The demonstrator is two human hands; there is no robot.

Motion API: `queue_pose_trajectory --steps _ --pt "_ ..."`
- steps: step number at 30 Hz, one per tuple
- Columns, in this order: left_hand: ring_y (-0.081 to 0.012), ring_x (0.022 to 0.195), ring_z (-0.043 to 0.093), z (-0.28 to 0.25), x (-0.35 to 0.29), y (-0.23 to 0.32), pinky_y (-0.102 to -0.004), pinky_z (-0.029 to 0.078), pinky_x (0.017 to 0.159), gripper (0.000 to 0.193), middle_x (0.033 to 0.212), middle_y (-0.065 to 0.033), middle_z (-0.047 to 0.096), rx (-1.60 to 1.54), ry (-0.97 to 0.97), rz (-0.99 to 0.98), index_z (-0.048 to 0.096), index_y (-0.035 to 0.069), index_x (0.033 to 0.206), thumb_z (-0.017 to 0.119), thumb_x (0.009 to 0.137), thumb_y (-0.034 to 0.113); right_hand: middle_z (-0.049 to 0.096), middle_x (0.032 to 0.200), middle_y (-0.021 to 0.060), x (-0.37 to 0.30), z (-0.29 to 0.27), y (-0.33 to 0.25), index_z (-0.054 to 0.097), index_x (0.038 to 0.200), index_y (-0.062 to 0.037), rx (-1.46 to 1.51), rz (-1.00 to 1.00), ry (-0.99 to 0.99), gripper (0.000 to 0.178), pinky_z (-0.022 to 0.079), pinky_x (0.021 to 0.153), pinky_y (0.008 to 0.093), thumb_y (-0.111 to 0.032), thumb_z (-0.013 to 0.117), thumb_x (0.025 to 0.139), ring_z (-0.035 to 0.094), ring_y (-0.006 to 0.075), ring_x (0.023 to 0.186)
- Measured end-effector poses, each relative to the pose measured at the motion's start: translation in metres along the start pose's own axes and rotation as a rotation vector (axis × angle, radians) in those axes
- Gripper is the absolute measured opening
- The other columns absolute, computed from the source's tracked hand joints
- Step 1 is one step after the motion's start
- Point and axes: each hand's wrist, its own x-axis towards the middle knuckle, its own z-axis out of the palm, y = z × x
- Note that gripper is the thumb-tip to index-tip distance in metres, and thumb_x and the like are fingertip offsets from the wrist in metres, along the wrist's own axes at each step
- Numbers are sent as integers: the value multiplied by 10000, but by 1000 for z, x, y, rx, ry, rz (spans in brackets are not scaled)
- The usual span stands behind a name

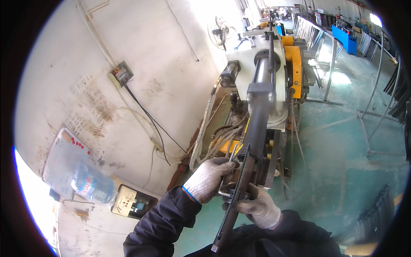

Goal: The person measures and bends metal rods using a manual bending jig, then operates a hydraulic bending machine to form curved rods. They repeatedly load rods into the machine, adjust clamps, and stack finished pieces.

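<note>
My left hand (206, 182), in a white knitted glove with a blue cuff edge, is closed on a thin bent metal rod (221, 185). It is beside a long dark bar (224, 229) that slopes down toward me from the end of a black cylinder (256, 139). My right hand (260, 208), gloved alike, has its fingers closed around a dark collar-like part (236, 195) on the bar, from the right side. The fingers partly hide that part, so its exact shape cannot be made out.
The cylinder belongs to a large machine (248, 55) with a yellow arm (294, 70). Hoses (222, 130) hang on its left, near a stained wall (145, 47). A plastic water jug (92, 184) is by the whiteboard (64, 167). Metal racks (332, 70) stand on the green floor.
</note>
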Motion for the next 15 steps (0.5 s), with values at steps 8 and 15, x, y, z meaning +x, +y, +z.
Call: queue_pose_trajectory --steps 8,15 --pt "-103 730 653 21 -43 27 -271 529 638 517 960 -50 742 267 133 -87 699 -43 1478 689 1160 364 729 1466 133 0 5 -25 495 1639 46 83 109 -52 965 571 1196 402 -260 1031 897 711 234 1358" --pt "-117 926 708 42 -44 18 -284 592 806 482 1090 -95 775 358 328 -92 675 -68 1497 705 1154 270 714 1469 114 9 -10 -31 465 1632 26 243 227 -166 950 579 1197 410 -134 1033 888 702 229 1370"
